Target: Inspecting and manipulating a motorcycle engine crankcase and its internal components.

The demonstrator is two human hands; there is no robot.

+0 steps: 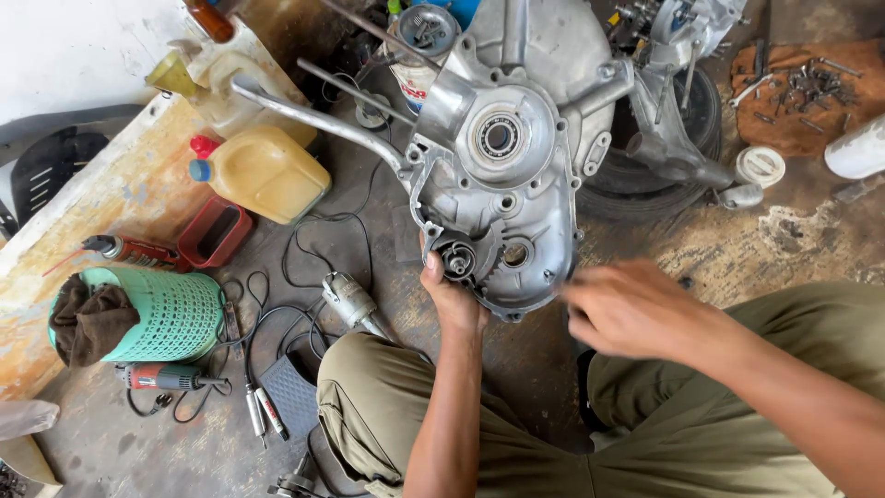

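Gripping engine casing point(516, 175) at its 7 o'clock edge: left hand point(454, 297), fingers wrapped underneath, thumb on top. Right hand point(627, 309) at 4 o'clock, blurred; finger state unclear.

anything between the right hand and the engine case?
Nothing visible. The right hand, blurred, sits just off the lower right edge of the engine case, with only bare floor between. The left hand already grips the case's bottom.

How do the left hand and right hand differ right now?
The left hand is sharp in the picture, gripping the lower edge of the grey engine casing with the thumb up by a small gear; the right hand is motion-blurred, at the casing's lower right edge, grip unclear. Both are bare.
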